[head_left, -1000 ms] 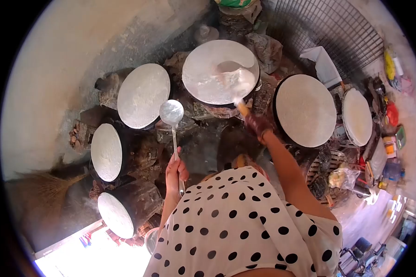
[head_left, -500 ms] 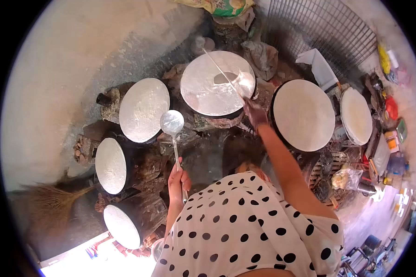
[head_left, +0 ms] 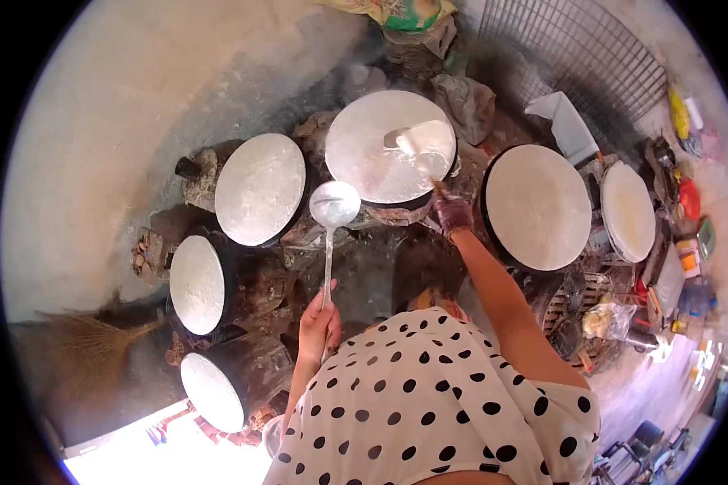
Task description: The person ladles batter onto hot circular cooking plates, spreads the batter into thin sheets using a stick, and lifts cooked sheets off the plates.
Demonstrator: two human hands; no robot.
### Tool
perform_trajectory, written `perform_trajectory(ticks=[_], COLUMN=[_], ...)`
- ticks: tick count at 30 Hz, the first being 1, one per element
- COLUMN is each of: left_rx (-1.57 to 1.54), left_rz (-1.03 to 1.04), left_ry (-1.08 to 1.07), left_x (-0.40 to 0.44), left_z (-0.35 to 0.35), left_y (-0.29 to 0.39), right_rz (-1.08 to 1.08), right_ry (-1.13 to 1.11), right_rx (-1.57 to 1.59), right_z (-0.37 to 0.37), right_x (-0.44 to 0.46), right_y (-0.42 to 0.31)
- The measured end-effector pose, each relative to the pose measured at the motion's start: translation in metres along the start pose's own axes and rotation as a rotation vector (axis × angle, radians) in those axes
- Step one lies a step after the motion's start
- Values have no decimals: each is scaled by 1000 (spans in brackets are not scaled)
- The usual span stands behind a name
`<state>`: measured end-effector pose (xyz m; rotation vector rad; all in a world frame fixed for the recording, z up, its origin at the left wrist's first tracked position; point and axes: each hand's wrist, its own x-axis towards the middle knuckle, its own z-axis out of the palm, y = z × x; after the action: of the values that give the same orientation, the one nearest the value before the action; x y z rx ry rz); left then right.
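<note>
My left hand [head_left: 320,325] is wrapped round the handle of a metal ladle [head_left: 335,204], whose round bowl is up near the lower left rim of the middle griddle. On that round griddle [head_left: 364,153] lies a white, wet-looking layer with a darker patch. My right hand [head_left: 453,212], darkly covered, is closed on the handle of a spreading tool [head_left: 419,149]. The tool's pale, motion-smeared head is over the griddle's right half. White-coated round griddles stand at the left [head_left: 260,189] and at the right [head_left: 538,207] of the middle one.
More round griddles stand at the far left [head_left: 196,284], lower left [head_left: 211,392] and far right [head_left: 628,212]. A white container [head_left: 565,127] and a wire rack [head_left: 578,52] are at the upper right. A straw broom [head_left: 97,343] lies left; a plastic bag [head_left: 607,318] sits right.
The spreading tool has swept across the middle griddle, its head now over the right half. My left hand has moved the ladle rightward, closer to that griddle.
</note>
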<state>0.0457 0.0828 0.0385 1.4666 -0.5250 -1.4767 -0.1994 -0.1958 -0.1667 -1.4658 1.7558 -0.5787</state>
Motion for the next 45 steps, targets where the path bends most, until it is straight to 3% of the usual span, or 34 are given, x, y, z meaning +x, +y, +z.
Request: perform_trajectory(ticks=[1,2,4,5,6,8,14,17,18,20,21,24,28,29,31,33,36,39,40,42,43,44,45], left_rx=[-55,-108,-126,-140,-141,-212,-259,-239,-243,-170,-171,-212,-69,-23,-11,41,53,5,-1,41,38,36,-301], left_rz=[43,87,97,106,104,29,31,12,12,7,13,-73,-73,-76,-83,-67,5,44,44,45,27,20,-64], left_ry=[-31,-62,-50,-46,-45,-15,8,24,31,33,34,48,-25,-70,-64,-56,-46,1,5,85,92,88,-33], left_x=[-4,-7,-3,1,2,4,2,2,2,3,6,18,71,89,125,157,200,227,230,230,227,224,219], left_z=[3,5,5,5,4,3,-1,3,4,5,5,2,-10,-12,-6,7,29,53,62,79,84,77,62], left_y=[0,-1,-9,-12,-15,-18,-27,-25,-25,-25,-24,-28,-41,-40,-26,-10,5,2,1,1,5,7,10], right_rz=[176,167,-126,-88,-88,-89,-206,-304,-305,-195,-202,-235,-190,-343,-429,-518,-591,-71,-76,-388,-384,-122,-96], right_ry=[56,49,259,65,64,-92,111,-27,-35,-68,-67,-245,11,-92,-66,-49,162,76,72,144,144,-78,-143], right_rx=[52,46,297,-73,-74,169,194,446,444,37,38,531,169,173,69,-45,-165,-255,-260,305,300,434,560], right_z=[-2,6,42,80,71,42,36,12,-3,-15,-4,49,15,33,48,26,-19,16,41,79,75,66,53], right_x=[-1,-4,-3,32,35,32,21,29,16,8,19,61,60,76,70,31,-36,-45,-47,-51,-48,-45,-41], right_y=[6,11,33,62,54,33,25,10,-4,-18,-6,65,28,59,99,104,53,55,49,30,25,16,17])
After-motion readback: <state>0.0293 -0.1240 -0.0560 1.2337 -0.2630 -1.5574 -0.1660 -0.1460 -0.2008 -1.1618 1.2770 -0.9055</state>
